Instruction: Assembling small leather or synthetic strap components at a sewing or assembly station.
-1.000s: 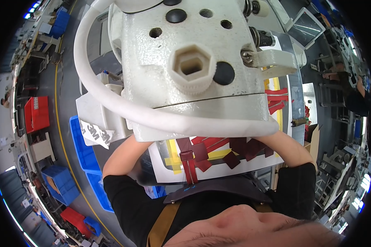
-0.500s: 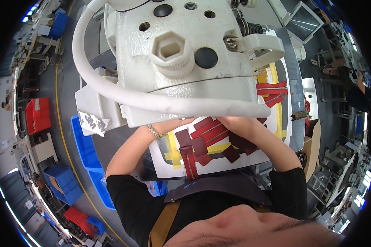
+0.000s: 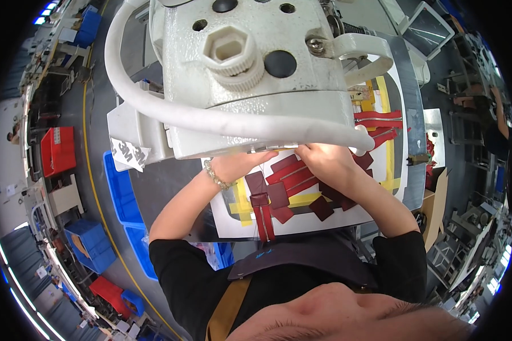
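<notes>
A white sewing machine head (image 3: 256, 108) fills the upper middle and covers the spot where my fingertips meet the work. My left hand (image 3: 242, 165), with a beaded bracelet at its wrist, reaches under its lower edge. The thumb shows stretched out; the other fingers are hidden. My right hand (image 3: 330, 165) is curled beside it, finger and thumb drawn together at the machine's edge; what they hold is hidden. Between and below my hands lie red zipper strips (image 3: 296, 177) and dark red leather patches (image 3: 277, 194), on a white board (image 3: 227, 228) marked with yellow tape.
More red zippers (image 3: 379, 119) lie at the board's right. A thick white hose (image 3: 222, 122) loops across the machine. Blue bins (image 3: 122, 193) stand at the left, a cardboard box (image 3: 436, 204) at the right. A screen (image 3: 428, 28) is at the upper right.
The machine sits slightly higher in the picture, so more of both hands shows below its edge. My left thumb has come into sight. The patches and strips keep their arrangement.
</notes>
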The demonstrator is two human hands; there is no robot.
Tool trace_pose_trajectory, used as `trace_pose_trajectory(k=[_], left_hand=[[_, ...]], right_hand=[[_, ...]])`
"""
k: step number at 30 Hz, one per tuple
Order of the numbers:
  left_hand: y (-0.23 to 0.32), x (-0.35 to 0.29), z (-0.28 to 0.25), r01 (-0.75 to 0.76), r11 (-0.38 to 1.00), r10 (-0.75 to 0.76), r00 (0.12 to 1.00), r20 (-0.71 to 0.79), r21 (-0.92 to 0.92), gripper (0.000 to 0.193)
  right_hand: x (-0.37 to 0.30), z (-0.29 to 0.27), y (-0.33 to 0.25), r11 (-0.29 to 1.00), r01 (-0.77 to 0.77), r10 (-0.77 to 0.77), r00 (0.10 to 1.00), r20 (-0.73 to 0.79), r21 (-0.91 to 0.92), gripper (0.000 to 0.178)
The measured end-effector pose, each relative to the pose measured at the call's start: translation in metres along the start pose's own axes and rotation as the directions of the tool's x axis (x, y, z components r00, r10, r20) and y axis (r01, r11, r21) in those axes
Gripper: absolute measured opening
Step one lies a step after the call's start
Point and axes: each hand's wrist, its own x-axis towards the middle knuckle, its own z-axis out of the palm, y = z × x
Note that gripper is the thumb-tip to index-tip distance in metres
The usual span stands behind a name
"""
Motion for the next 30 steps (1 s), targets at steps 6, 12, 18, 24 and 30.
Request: trace_pose_trajectory(k=[6, 12, 18, 24, 30], left_hand=[[-0.002, 0.001, 0.006, 0.349, 0.841, -0.252, 0.929, 0.272, -0.413, 0.035], [0.001, 0.007, 0.0, 0.026, 0.999, -0.026, 1.0, -0.008, -0.037, 0.034], [0.023, 0.008, -0.012, 0.093, 0.995, -0.094, 0.995, 0.029, 0.037, 0.033], [0.043, 0.006, -0.024, 0.164, 0.974, -0.162, 0.986, -0.024, 0.157, 0.035], [0.039, 0.002, -0.021, 0.157, 0.965, -0.153, 0.988, -0.031, 0.209, 0.04]], right_hand=[[0.009, -0.015, -0.003, 0.994, 0.065, -0.068, 0.997, -0.031, -0.083, 0.015], [0.004, 0.0, -0.001, 0.999, 0.011, -0.011, 1.0, 0.002, -0.032, 0.024], [0.009, 0.004, 0.0, 0.998, 0.048, -0.054, 0.99, -0.133, -0.047, 0.027], [0.007, 0.004, -0.004, 0.999, 0.03, -0.032, 0.989, -0.147, -0.012, 0.026], [0.004, 0.007, -0.001, 0.999, 0.022, -0.018, 0.993, -0.12, 0.034, 0.031]])
